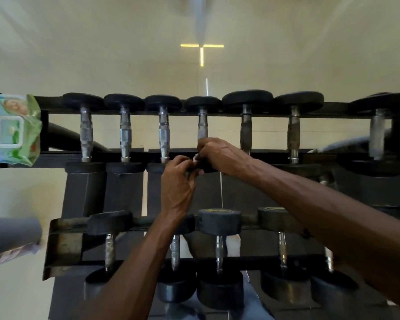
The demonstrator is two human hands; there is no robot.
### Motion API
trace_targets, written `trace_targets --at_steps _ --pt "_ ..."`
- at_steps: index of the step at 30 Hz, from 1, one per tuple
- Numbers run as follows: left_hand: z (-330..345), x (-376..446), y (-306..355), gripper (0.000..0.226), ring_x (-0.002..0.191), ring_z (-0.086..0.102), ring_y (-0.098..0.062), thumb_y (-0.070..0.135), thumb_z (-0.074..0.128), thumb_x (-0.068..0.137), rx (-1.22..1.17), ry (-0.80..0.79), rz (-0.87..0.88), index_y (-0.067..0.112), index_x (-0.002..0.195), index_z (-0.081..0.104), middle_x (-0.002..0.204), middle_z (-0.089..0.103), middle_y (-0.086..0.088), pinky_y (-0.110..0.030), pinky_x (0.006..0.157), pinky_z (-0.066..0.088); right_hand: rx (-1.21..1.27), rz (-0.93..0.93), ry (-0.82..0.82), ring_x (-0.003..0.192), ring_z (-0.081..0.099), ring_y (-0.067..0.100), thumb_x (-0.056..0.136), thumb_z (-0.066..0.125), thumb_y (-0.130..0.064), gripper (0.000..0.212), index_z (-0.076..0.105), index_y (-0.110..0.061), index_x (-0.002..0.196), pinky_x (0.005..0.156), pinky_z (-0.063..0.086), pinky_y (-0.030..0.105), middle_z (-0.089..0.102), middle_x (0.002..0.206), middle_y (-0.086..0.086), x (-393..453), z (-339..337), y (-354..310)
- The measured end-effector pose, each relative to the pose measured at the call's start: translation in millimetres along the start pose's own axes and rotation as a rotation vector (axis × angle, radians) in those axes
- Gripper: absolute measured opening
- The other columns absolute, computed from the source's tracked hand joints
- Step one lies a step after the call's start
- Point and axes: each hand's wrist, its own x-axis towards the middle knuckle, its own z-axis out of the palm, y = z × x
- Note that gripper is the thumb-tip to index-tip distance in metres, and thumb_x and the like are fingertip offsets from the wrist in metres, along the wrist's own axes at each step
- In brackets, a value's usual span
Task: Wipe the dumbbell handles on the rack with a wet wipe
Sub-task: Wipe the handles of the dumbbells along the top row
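Looking down over the rack [56, 245], two tiers of dumbbells, chrome handles running front to back; pack of wipes [14, 130] perched on the upper tier's left end; both hands meet at the near end of the fourth handle [202, 128] on the upper tier; right hand [219, 155] curls over that end, fingers bunched tight, and a scrap of white wipe [195, 157] peeps out beside them; left hand [178, 181] sits just below, fingers curled in close, seemingly pinching the same wipe, though most of it is hidden; risk from here, I'd say: wipe so crumpled it skims the knurling and misses the far end, or slips down between tiers.
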Motion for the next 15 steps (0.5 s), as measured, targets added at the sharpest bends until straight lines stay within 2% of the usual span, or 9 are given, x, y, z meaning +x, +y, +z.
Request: trace_targets --at_steps 2,4,8,10,13,15 --pt "0.4 1.5 0.8 0.014 0.087 0.066 -0.016 0.018 0.085 0.083 0.011 0.017 -0.018 0.010 0.092 0.078 0.098 0.071 -0.001 -0.028 0.079 0.056 0.041 0.006 0.042 0.078 0.057 0.009 0.099 0.061 -0.026 0.012 0.070 -0.019 0.094 0.065 0.046 0.021 0.054 0.096 -0.003 -4.6 -3.8 5.0" --pt "0.7 3.7 2.4 0.013 0.085 0.068 -0.014 0.017 0.088 0.078 -0.008 0.035 -0.050 0.010 0.085 0.079 0.093 0.072 0.001 -0.027 0.079 0.056 0.088 0.007 0.138 0.081 0.058 0.012 0.098 0.063 -0.018 0.015 0.076 -0.012 0.102 0.067 0.044 0.018 0.057 0.099 -0.002 -2.6 -7.1 9.5" --pt "5.1 3.6 10.3 0.015 0.084 0.067 -0.007 0.014 0.090 0.075 -0.066 0.073 -0.129 0.010 0.085 0.080 0.092 0.073 0.003 -0.016 0.080 0.054 0.194 0.137 0.323 0.087 0.059 0.016 0.100 0.059 -0.010 0.019 0.075 -0.003 0.104 0.075 0.054 0.027 0.057 0.102 0.003 23.8 -15.3 20.8" --pt "7.2 2.1 13.4 0.018 0.086 0.069 -0.008 0.014 0.090 0.075 -0.091 0.086 -0.163 0.008 0.090 0.081 0.096 0.073 0.002 -0.017 0.083 0.055 0.138 0.091 0.296 0.090 0.057 0.017 0.101 0.057 -0.011 0.019 0.074 -0.003 0.102 0.076 0.053 0.028 0.057 0.105 0.005 23.8 -15.8 19.1" --pt "10.3 -2.7 13.8 0.027 0.090 0.068 -0.012 0.021 0.091 0.075 -0.098 0.109 -0.199 0.008 0.096 0.081 0.101 0.072 0.001 -0.022 0.084 0.056 0.060 -0.109 0.093 0.082 0.055 0.011 0.102 0.057 -0.022 0.022 0.073 -0.011 0.093 0.069 0.042 0.019 0.054 0.097 0.000 0.5 -9.3 8.5" --pt "12.7 -4.0 16.5 0.030 0.090 0.068 -0.013 0.025 0.092 0.073 -0.094 0.132 -0.206 0.009 0.096 0.081 0.100 0.071 0.002 -0.026 0.084 0.057 0.076 -0.105 0.091 0.081 0.060 0.013 0.099 0.060 -0.022 0.019 0.077 -0.013 0.095 0.069 0.046 0.022 0.062 0.096 0.001 -8.3 -6.2 11.9"
